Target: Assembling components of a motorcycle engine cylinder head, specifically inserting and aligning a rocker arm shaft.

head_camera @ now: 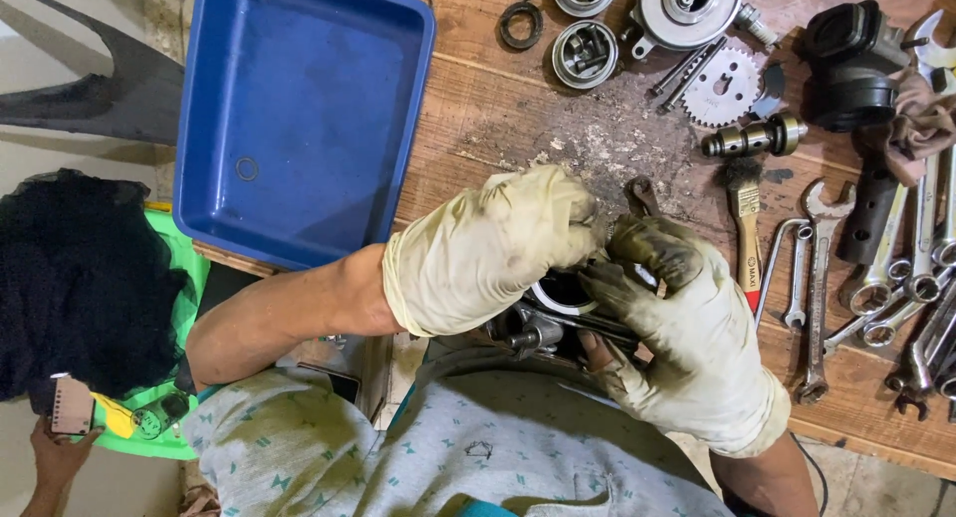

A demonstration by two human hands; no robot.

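Here, at lower centre, our left hand [493, 248] and right hand [687, 328], both gloved, curl their fingers closed around a dark metal engine part [558, 323]; a blue tray [299, 119] sits upper left.

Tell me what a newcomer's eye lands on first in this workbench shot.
First, the two grimy gloved hands, left hand and right hand, closed together on a dark metal engine part at the bench's near edge. Next, the big blue tray at upper left, and the row of wrenches along the right side.
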